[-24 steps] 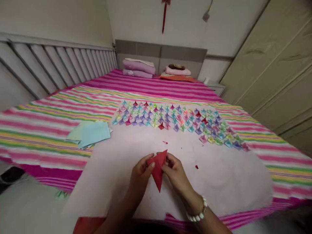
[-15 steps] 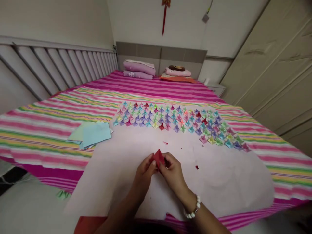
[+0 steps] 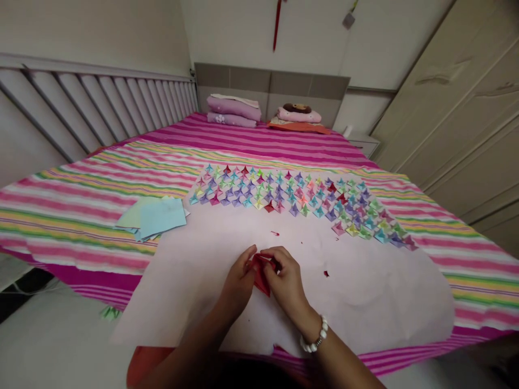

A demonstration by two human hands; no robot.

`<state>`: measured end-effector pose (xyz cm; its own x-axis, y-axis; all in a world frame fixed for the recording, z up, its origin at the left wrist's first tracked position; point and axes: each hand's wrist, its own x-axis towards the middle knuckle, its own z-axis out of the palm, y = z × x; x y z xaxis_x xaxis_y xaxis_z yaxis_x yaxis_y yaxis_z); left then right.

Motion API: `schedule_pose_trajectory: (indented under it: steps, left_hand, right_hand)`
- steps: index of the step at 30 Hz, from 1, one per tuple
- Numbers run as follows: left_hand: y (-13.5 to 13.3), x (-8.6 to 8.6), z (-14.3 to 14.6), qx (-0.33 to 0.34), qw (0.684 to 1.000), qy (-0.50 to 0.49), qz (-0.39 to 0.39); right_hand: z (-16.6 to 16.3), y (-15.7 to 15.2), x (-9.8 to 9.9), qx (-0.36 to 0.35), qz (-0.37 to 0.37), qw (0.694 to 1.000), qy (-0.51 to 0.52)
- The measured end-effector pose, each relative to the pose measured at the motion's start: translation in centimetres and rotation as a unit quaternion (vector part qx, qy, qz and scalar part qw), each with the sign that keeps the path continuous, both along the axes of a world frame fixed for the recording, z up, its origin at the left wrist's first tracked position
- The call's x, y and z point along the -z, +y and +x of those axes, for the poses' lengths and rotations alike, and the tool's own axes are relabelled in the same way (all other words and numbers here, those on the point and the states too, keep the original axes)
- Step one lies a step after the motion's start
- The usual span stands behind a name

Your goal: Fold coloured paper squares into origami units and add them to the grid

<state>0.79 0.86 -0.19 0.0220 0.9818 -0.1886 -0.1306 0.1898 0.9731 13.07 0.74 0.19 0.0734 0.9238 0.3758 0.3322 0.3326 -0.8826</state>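
My left hand (image 3: 238,282) and my right hand (image 3: 286,280) meet over a white sheet (image 3: 365,292) spread on the bed. Both pinch a small folded piece of red paper (image 3: 261,275) between their fingertips, close to the sheet. Only part of the red paper shows between the fingers. My right wrist wears a white bead bracelet (image 3: 314,340). Beyond my hands lie rows of several small folded paper shapes (image 3: 292,197) in many colours.
A stack of pale blue and green paper squares (image 3: 156,217) lies to the left on the striped bedcover (image 3: 81,189). Small red scraps (image 3: 325,274) dot the sheet. Pillows (image 3: 233,111) sit at the headboard, a wardrobe (image 3: 458,108) stands on the right, and a slatted rail (image 3: 101,108) on the left.
The red paper was a larger upright triangle; it is now folded smaller and lower between my fingers. The hands have closed in on it.
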Motion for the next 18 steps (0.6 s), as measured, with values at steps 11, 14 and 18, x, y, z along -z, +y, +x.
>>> schedule_pose_trajectory:
  steps: [11, 14, 18]
  left_hand:
    - [1.2, -0.8, -1.6, 0.056, 0.995, -0.04, -0.077]
    - [1.2, -1.9, -1.8, 0.088, 0.979, -0.143, -0.113]
    - [1.3, -3.3, -1.8, 0.133, 0.96, -0.227, -0.098]
  right_hand:
    - [1.4, 0.7, 0.6, -0.027, -0.072, 0.982, 0.174]
    - [1.7, 0.8, 0.2, -0.054, -0.12, 0.962, 0.24]
    - [1.9, 0.7, 0.0, -0.096, -0.155, 0.935, 0.305]
